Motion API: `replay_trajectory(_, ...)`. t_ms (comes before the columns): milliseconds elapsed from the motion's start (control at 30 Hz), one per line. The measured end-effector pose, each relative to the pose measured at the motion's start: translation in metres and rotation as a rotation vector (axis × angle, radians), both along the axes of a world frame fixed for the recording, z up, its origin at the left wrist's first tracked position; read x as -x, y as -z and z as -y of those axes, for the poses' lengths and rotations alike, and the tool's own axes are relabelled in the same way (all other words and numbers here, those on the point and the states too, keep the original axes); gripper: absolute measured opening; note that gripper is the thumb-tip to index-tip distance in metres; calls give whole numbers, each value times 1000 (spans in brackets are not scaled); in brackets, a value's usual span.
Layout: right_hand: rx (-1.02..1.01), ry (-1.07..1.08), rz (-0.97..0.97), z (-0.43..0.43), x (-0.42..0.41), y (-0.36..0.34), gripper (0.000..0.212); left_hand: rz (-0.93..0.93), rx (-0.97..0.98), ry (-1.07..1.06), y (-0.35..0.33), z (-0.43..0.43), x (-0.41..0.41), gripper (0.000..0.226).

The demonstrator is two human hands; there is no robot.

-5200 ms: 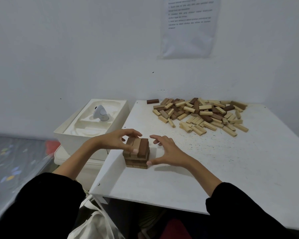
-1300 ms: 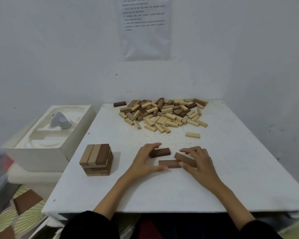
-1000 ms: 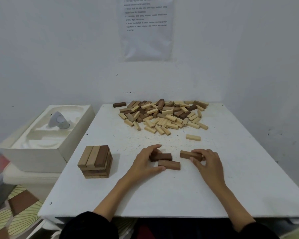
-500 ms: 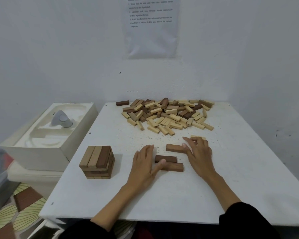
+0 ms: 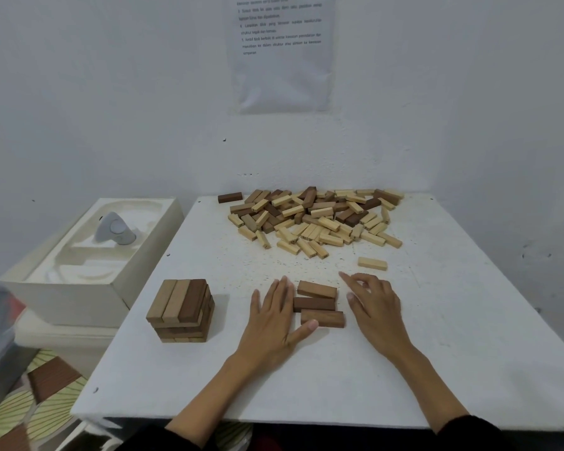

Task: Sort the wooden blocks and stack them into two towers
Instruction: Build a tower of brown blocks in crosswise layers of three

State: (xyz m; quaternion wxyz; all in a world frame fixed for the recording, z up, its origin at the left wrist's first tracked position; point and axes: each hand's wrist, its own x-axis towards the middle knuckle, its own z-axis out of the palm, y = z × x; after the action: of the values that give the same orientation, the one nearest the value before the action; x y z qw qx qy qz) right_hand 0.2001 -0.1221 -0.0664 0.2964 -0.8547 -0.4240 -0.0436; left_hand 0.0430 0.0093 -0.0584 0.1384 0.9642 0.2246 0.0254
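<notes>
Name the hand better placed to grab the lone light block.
Probably the right hand: the light block lies just beyond it, while the left hand rests left of the three brown blocks.

The white square table (image 5: 469, 353) bears a heap of pale and dark brown wooden blocks (image 5: 313, 219) at 12 o'clock, a lone pale block (image 5: 372, 264) toward 1 o'clock, three brown blocks (image 5: 318, 304) at centre between the left hand (image 5: 274, 317) and right hand (image 5: 375, 307), and a short brown block tower (image 5: 181, 312) at 9 o'clock.
</notes>
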Motion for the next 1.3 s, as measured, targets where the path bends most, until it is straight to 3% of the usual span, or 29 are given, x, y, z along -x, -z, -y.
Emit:
replay_trajectory(100,18,106,-109,8,21,-3,81,-17,10,6,1,-2,-3,123)
replay_trajectory(300,247,32,-99,9,36,-10,121,-34,-8,22,2,-2,-5,121)
replay_trajectory(433,232,15,-113,8,33,-7,117,-27,-4,13,1,-2,-5,121)
replay_trajectory(500,173,-19,-209,10,28,-7,109,-24,9,19,1,-3,-4,119)
replay_trajectory(600,140,-92,-277,17,17,-10,116,-21,49,40,0,-6,0,112)
replay_trajectory(733,219,-112,-188,13,8,-12,132,-75,19,94,-1,-9,-1,120)
replay_trajectory(967,170,-158,-172,-5,-2,-13,119,-89,30,94,-2,-7,-1,112)
replay_trajectory(1100,182,-125,-158,-6,0,-14,125,-121,30,96,-4,-8,-2,108)
replay_trajectory(1300,264,-17,-99,2,10,-12,136,-68,49,83,-3,-7,-2,121)
